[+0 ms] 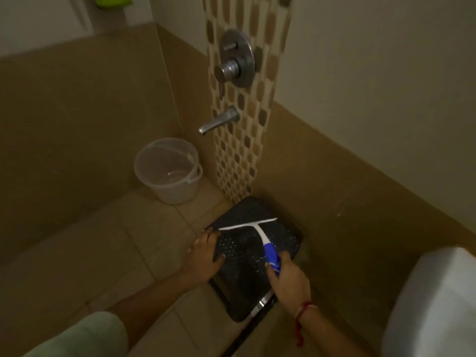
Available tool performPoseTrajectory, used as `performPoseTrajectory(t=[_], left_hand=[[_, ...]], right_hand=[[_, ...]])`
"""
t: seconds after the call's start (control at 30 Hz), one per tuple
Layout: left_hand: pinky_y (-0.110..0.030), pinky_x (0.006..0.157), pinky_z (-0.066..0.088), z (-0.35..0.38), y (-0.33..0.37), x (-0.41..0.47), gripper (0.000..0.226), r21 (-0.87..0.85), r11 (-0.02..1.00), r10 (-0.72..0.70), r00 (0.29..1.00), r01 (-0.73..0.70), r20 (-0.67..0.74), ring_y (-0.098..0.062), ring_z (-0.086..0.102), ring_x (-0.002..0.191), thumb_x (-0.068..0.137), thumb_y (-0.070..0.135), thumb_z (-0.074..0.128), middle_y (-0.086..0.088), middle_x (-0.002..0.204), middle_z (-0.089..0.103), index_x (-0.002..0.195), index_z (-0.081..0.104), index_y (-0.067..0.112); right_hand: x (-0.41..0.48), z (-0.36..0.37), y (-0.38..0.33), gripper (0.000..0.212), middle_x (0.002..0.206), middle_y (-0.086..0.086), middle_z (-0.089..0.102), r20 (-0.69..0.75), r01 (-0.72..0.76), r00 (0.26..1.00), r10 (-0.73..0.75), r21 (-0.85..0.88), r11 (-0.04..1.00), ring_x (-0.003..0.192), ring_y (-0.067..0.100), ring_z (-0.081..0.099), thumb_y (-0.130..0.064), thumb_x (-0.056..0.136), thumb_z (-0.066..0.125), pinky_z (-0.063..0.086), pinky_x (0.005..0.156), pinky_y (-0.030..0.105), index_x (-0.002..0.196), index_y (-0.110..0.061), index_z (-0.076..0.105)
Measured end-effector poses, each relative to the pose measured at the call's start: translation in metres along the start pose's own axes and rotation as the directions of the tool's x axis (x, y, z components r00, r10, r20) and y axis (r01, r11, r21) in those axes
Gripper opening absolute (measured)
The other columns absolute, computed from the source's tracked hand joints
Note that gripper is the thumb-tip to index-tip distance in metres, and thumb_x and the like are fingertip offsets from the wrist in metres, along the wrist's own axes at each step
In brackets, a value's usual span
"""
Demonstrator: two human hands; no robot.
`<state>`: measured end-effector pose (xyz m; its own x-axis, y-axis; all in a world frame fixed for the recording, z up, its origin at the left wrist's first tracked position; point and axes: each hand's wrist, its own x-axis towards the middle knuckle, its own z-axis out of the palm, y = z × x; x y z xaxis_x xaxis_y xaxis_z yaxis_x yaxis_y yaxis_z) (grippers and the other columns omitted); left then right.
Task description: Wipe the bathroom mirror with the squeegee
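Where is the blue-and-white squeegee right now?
Head view, lower centre: the right hand grips the blue-handled white squeegee over the black perforated stool, whose left edge the left hand holds, below the metal tap.

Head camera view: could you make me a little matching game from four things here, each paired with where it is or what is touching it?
Things:
1. squeegee
2. bucket
3. spout
4. stool

Places:
A. fixed on the mosaic tile strip
B. handle gripped by the right hand
C. left hand holds its edge
D. standing on the floor, left of the tile strip

Pairs: 1-B, 2-D, 3-A, 4-C
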<state>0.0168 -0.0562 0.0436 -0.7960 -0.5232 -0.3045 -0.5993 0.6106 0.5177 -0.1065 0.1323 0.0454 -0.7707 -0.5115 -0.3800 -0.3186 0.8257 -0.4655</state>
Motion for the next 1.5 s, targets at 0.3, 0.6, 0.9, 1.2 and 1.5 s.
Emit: performPoseTrajectory(t=[0.3, 0.6, 0.9, 1.2, 1.5], left_hand=[[-0.041, 0.115, 0.025, 0.065, -0.034, 0.036, 0.065, 0.014, 0.999, -0.032, 0.999, 0.031, 0.009, -0.029, 0.023, 0.139, 0.087, 0.030, 0.058, -0.013, 0.150, 0.026, 0.141, 0.029, 0.012], [-0.033, 0.106, 0.035, 0.087, -0.062, 0.024, 0.048, -0.075, 0.988, 0.135, 0.990, -0.137, -0.032, -0.027, 0.046, 0.122, 0.085, 0.022, 0.051, -0.009, 0.132, 0.049, 0.131, 0.046, 0.012], [-0.038, 0.104, 0.040, 0.089, -0.056, 0.026, 0.049, -0.069, 0.990, 0.116, 0.991, -0.120, -0.062, -0.022, 0.042, 0.125, 0.087, 0.023, 0.055, -0.005, 0.135, 0.046, 0.133, 0.042, 0.019], [-0.037, 0.109, 0.033, 0.099, -0.042, 0.015, 0.052, 0.039, 0.984, 0.171, 0.984, -0.173, 0.042, -0.019, 0.034, 0.131, 0.089, 0.024, 0.051, -0.003, 0.141, 0.040, 0.138, 0.036, 0.019], [-0.044, 0.107, 0.036, 0.075, -0.003, -0.001, 0.053, -0.056, 0.989, 0.134, 0.986, -0.140, -0.097, -0.024, 0.036, 0.130, 0.086, 0.019, 0.058, -0.008, 0.137, 0.044, 0.135, 0.039, 0.016]], right_hand=[[0.055, 0.068, 0.017, 0.027, 0.082, -0.005, 0.057, -0.062, 0.000, 0.998, 0.001, 0.019, 1.000, 0.070, 0.007, 0.057, -0.044, 0.091, 0.048, 0.049, 0.060, 0.021, 0.106, -0.022, 0.043], [0.076, 0.126, 0.025, 0.029, 0.080, -0.005, 0.050, -0.132, -0.047, 0.990, 0.044, -0.024, 0.999, 0.062, 0.007, 0.047, -0.048, 0.090, 0.046, 0.025, 0.044, 0.014, 0.102, -0.022, 0.043], [0.087, 0.157, 0.027, 0.032, 0.089, 0.000, 0.055, -0.150, -0.103, 0.984, 0.101, -0.011, 0.995, 0.062, 0.007, 0.046, -0.043, 0.084, 0.059, 0.031, 0.051, 0.018, 0.100, -0.019, 0.047], [0.086, 0.154, 0.034, 0.039, 0.099, 0.005, 0.065, 0.014, -0.178, 0.984, 0.180, 0.237, 0.955, 0.085, 0.017, 0.059, -0.031, 0.074, 0.074, 0.043, 0.070, 0.026, 0.103, -0.017, 0.052], [0.050, 0.082, 0.008, 0.033, 0.112, 0.006, 0.057, -0.047, -0.121, 0.986, 0.160, 0.459, 0.880, 0.092, 0.014, 0.056, -0.017, 0.083, 0.065, 0.045, 0.080, 0.025, 0.114, -0.015, 0.053]])
